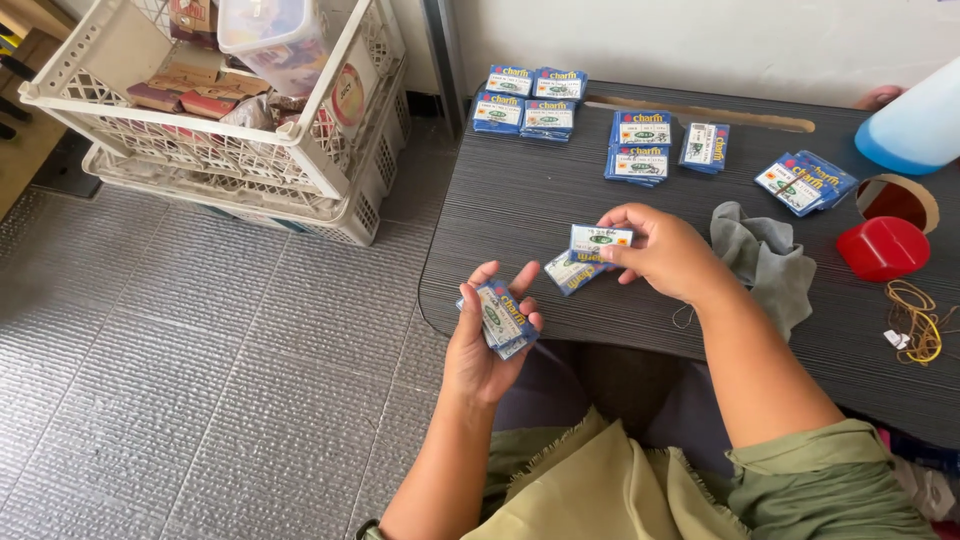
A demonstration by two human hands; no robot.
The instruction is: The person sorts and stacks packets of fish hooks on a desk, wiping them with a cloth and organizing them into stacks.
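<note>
Blue packets [503, 318] stacked in left hand [480, 345], grip clenched; right hand [662, 252] pinches one packet [599, 241] above counter [520, 205].

Small packets [503, 316] in left hand [480, 345]: glossy blue plastic wrap with paper-look labels. Same sheen on packet [600, 240] pinched by right hand [665, 250]. Counter [520, 200]: dark, matt, fine ribbed grain like wood laminate. Rag [765, 260]: grey soft cloth, crumpled, matt. Red lid [883, 248]: smooth glossy plastic. Crates [200, 135]: white lattice plastic, scuffed. Rubber bands [915, 320]: yellow, dull. Floor [180, 380]: grey, ridged, rough-looking.
</note>
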